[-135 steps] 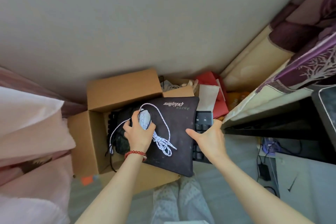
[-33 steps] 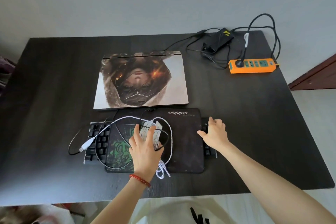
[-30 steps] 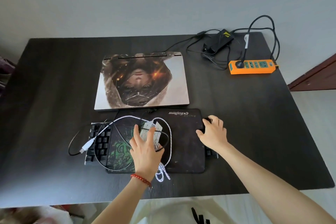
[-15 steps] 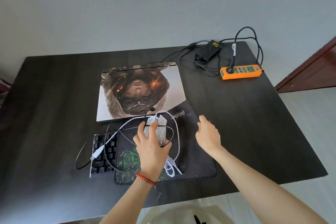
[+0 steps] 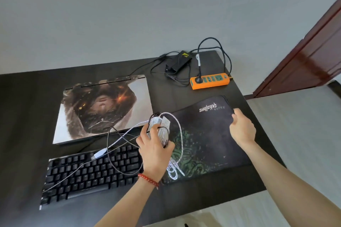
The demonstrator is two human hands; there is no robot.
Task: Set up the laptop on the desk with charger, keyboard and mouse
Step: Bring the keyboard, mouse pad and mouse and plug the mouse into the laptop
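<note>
The mousepad [image 5: 206, 134] under my right hand [image 5: 242, 129] carries white upside-down lettering near its far edge; I can't read it.

1 laptop [image 5: 103, 108], 1 kbd [image 5: 88, 173], 1 mouse [image 5: 159, 129], 1 mousepad [image 5: 208, 134], 1 charger [image 5: 180, 61], 1 pwr strip [image 5: 210, 80].

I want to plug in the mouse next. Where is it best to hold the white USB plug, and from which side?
Pinch the USB plug by its white housing, from above: it lies flat on the keyboard, metal tip pointing down-left, which must stay free.
</note>
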